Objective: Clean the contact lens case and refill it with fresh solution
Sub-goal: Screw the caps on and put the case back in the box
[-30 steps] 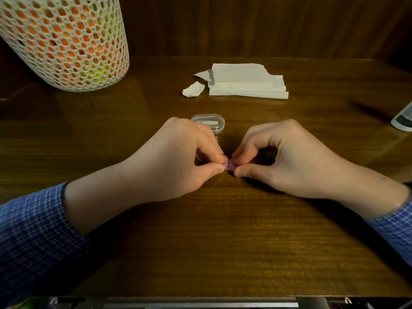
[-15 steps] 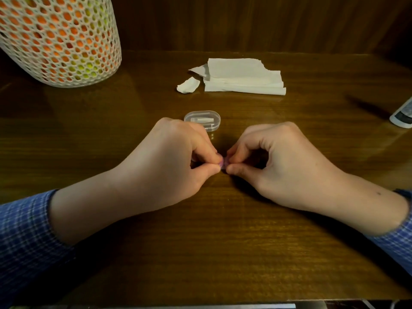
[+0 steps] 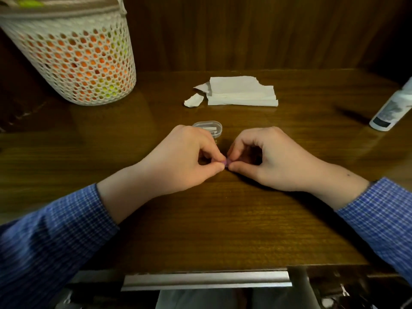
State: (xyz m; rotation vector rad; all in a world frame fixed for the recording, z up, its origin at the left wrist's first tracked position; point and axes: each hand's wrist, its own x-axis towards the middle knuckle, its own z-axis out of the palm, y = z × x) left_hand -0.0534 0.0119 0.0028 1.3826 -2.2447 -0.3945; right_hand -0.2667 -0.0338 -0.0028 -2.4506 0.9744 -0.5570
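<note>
Head view: left hand (image 3: 178, 161) and right hand (image 3: 274, 159) meeting mid-surface, fingers curled, thumb and forefinger of each pinching one small purple piece (image 3: 227, 162), likely the lens case or a cap, mostly hidden. Judged still early: opening or unscrewing, cleaning not yet begun. Next: a firm twist apart. Clear case (image 3: 208, 128) just behind the left hand; tissues (image 3: 242, 92) toward the far edge; bottle (image 3: 390, 110) at the right edge.

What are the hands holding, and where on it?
Both the left hand and right hand pinch a small purple item between fingertips, one on each side; what it is cannot be told.
</note>
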